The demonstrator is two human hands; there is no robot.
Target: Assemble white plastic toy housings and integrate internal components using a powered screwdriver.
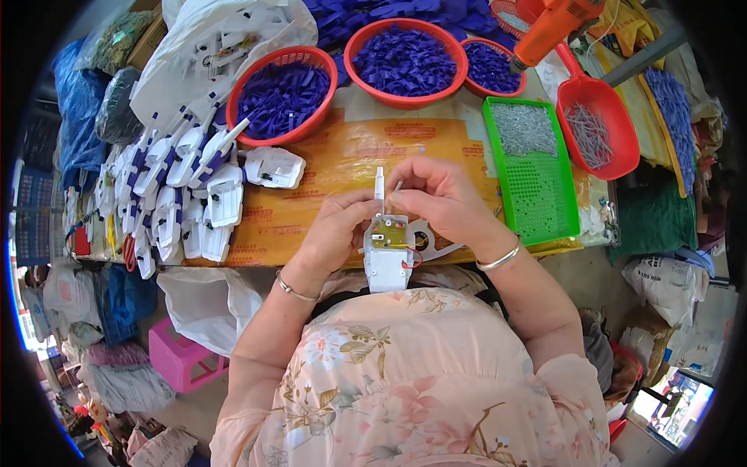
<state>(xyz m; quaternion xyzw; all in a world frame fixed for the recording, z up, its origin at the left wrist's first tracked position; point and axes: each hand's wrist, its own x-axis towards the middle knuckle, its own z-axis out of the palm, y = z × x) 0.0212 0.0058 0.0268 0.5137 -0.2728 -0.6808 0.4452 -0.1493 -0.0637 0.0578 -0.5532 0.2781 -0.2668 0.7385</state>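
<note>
- Two hands, the left hand (333, 233) and the right hand (447, 198), meet at the far end of a white casing (387, 268), fingertips nearly touching.
- The left hand is closed on the casing's upper left side, thumb and fingers by the foot of the stem (380, 185).
- The right hand pinches a thin grey pin (398, 187) between thumb and forefinger; its other fingers are curled, and what they hold, if anything, cannot be told.
- The key relation: the pin is just right of the stem, above the casing's far end, and the right hand is the nearer one to it. The casing lies between the wrists, toward the body, its long axis running straight away from the person, stem outward.
- On the casing's open face sits a yellow-green board (393, 233); a red wire (417, 258) loops out on the right.
- Right of the casing, partly under the right hand, lies a flat white part (443, 251).
- Farther left, a lone shell (274, 167) rests beside a heap of white units (187, 167).
- Farther right stand a green tray (542, 204) of small metal pieces and a red scoop (622, 148) of grey pins.
- Beyond, red baskets (333, 87) hold purple pieces (284, 93).
</note>
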